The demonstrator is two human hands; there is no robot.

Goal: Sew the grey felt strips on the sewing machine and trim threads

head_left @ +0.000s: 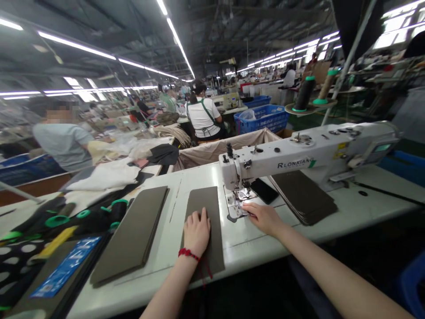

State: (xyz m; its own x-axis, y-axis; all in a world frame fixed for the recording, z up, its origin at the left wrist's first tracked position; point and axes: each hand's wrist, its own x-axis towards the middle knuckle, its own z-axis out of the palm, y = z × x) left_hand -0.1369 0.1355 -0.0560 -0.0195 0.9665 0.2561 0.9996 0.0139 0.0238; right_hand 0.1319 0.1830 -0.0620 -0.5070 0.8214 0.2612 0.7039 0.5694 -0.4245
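Note:
My left hand [197, 231] lies flat on an olive-grey fabric panel [203, 235], with a red string bracelet on its wrist. My right hand [262, 218] reaches to the presser foot [239, 197] of a white RLONXIANG sewing machine [308, 153], its fingertips at the needle plate. Whether those fingers pinch anything is hidden. A similar stack of panels [130, 235] lies to the left, and another [303, 197] sits under the machine's arm. A black phone [264, 190] lies beside the machine head.
The white sewing table [252, 246] runs across the front. Behind it hangs a cloth-lined bin [219, 153]. Thread cones [304, 94] stand on a post at right. Fabric piles and tools lie at left. Co-workers [202, 117] sit beyond, near blue crates [262, 119].

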